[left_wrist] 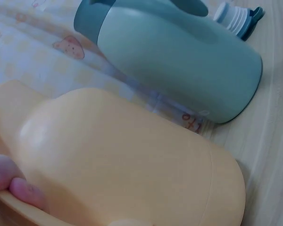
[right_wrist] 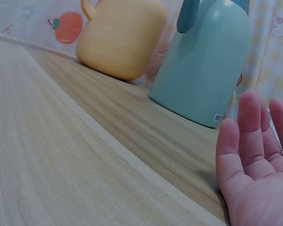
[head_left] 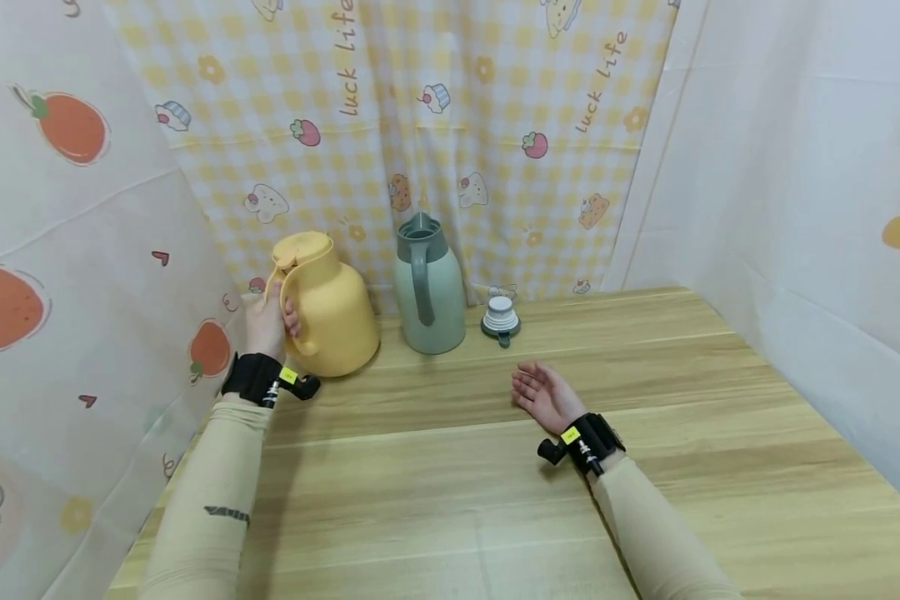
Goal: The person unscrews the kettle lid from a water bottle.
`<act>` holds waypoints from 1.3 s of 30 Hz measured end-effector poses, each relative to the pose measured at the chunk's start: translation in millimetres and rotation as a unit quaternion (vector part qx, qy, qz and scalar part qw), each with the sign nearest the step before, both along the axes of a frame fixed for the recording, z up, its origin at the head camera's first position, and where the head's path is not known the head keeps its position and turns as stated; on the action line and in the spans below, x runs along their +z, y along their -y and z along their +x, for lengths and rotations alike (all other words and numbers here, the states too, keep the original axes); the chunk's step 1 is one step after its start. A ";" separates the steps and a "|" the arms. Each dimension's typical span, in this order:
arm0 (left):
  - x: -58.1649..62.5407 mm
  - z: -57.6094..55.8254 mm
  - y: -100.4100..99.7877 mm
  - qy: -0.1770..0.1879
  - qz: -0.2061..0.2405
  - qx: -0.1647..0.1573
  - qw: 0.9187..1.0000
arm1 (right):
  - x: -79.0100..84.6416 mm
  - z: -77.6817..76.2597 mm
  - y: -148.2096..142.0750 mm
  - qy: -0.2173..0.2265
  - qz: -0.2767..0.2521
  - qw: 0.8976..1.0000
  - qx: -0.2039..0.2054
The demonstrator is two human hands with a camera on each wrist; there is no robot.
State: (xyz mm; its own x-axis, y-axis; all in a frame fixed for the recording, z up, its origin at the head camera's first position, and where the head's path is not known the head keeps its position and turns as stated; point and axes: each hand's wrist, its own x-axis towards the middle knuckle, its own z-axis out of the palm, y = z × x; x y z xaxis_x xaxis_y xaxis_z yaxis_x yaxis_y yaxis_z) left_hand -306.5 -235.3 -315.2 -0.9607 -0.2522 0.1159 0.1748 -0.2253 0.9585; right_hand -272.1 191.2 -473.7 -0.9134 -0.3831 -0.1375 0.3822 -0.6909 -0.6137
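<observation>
At the back left of the table stands a yellow thermos jug (head_left: pixel 341 321) with its lid on. My left hand (head_left: pixel 266 327) grips its handle, and the left wrist view shows curled fingers (left_wrist: pixel 12 181) at the handle's inner side. Beside it a green thermos jug (head_left: pixel 438 300) stands upright, its top uncovered and its handle toward me. A white stopper with a green cap (head_left: pixel 501 315) lies upside down right of the green jug. My right hand (head_left: pixel 547 398) rests at the table, palm turned inward, fingers loosely bent and holding nothing.
The wooden table (head_left: pixel 420 492) reaches back to a yellow checked curtain (head_left: pixel 450 142). White printed cloth (head_left: pixel 82 217) hangs along the left side, and more white cloth (head_left: pixel 810 208) hangs on the right.
</observation>
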 end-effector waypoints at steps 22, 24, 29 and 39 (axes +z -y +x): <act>1.5 29.6 -5.4 0.003 -0.016 -0.037 0.999 | -0.3 -0.8 -0.9 -0.004 -0.005 1.000 -0.006; 0.1 32.2 -4.2 0.001 -0.016 -0.043 0.999 | -0.3 -0.9 -0.6 -0.003 -0.006 1.000 -0.006; -6.4 37.5 -0.8 -0.006 -0.014 -0.047 0.999 | 0.1 -0.9 1.2 0.001 -0.004 1.000 -0.007; -13.7 64.4 -5.1 -0.015 -0.024 -0.075 0.997 | 2.5 3.6 3.4 -0.001 0.008 1.000 -0.008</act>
